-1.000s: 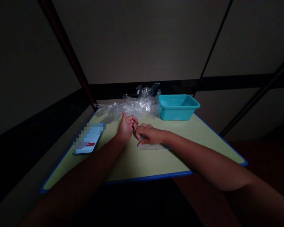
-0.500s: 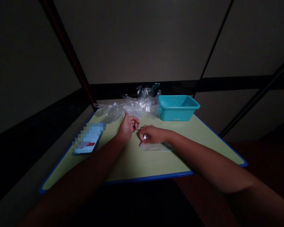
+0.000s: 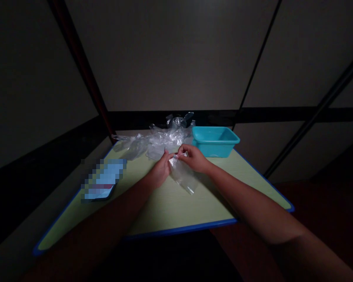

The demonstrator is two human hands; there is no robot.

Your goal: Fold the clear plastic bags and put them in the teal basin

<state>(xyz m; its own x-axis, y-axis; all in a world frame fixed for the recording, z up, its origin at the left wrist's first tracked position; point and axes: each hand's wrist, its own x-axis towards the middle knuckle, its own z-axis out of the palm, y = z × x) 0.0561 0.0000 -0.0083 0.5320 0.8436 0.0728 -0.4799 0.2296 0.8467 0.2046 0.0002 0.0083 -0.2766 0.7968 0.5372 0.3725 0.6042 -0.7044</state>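
Observation:
A clear plastic bag (image 3: 184, 176) hangs slantwise below my two hands, over the middle of the table. My right hand (image 3: 191, 157) pinches its top edge between thumb and fingers. Close against it, my left hand (image 3: 161, 168) has its fingers at the same edge and is closed on the bag, thumb pointing up. Part of the left fingers is hidden. Behind my hands lies a loose pile of crumpled clear plastic bags (image 3: 164, 140).
A turquoise plastic basin (image 3: 215, 148) stands at the back right of the yellow-green table (image 3: 153, 213), which has a blue edge. A phone-like device (image 3: 101, 186), partly pixelated, lies at the left. A dark panelled wall (image 3: 176, 58) rises behind.
My right hand has lifted the bag off the table and brought it to my left hand. The left fingers, apart before, now close on its edge. The view has tilted slightly.

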